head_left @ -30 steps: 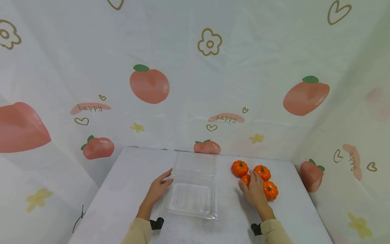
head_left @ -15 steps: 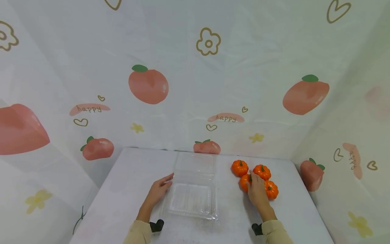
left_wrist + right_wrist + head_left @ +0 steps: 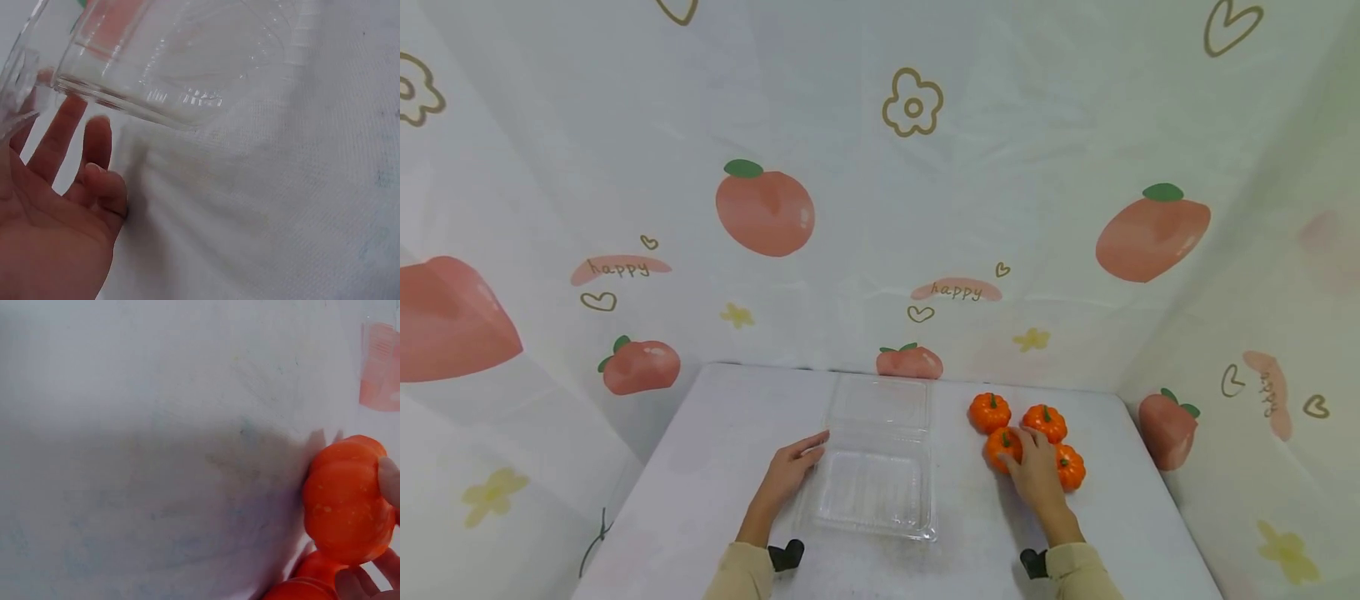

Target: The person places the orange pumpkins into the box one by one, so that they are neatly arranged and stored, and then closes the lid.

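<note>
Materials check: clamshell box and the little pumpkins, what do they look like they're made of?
Clamshell box: thin clear plastic, glossy; the table shows through it and its ribs glint. Pumpkins: probably moulded plastic or foam, not real; uniform bright orange, smooth, slightly shiny skin with pale specks in the right wrist view. Exact material can't be told.

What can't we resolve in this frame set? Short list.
- Head view: the right hand covers part of the near pumpkins, so its grip is unclear.
- Right wrist view: pumpkin cut off by the frame edge; only fingertips show.
- Left wrist view: the clear container is cropped at the top; left hand contact with it is uncertain.
</note>
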Available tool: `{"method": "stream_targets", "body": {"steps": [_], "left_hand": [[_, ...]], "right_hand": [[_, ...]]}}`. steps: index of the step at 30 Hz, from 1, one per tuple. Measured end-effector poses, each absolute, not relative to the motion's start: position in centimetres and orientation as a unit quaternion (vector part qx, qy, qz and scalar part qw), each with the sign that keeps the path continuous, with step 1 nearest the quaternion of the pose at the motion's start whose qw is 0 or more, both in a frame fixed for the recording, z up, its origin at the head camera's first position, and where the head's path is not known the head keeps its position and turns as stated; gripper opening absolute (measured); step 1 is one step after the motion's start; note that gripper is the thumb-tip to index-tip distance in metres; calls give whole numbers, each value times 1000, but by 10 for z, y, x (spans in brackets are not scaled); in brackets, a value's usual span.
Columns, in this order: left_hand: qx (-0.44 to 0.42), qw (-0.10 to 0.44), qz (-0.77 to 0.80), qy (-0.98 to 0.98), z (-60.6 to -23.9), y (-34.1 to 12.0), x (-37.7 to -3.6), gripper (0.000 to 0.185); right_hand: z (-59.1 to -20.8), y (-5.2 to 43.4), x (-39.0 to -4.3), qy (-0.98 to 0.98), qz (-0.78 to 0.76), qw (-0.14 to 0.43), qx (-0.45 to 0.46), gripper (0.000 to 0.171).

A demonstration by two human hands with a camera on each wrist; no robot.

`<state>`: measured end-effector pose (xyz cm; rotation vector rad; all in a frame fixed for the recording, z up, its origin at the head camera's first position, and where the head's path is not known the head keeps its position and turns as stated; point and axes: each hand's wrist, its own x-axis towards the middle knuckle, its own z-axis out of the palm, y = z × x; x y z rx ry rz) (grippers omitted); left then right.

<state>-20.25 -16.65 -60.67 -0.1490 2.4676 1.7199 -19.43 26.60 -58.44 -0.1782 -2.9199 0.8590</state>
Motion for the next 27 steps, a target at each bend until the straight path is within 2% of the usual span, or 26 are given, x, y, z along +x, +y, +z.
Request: {"method": "stream_targets", "body": {"steps": [7,15,27], "left_hand": [[-79,94,629,767,-612,-170,-202,38],[-58,113,667,734,-618,-171,-200,42],[-66,108,710,693,-625,-172,-199,47]], "right_hand": [[-588,265,-192,-949,307,22,-65,59],[-589,262,-188,-946,314,-19,-82,88],[-582,261,-187,-924,367,-9,-106,89]]}}
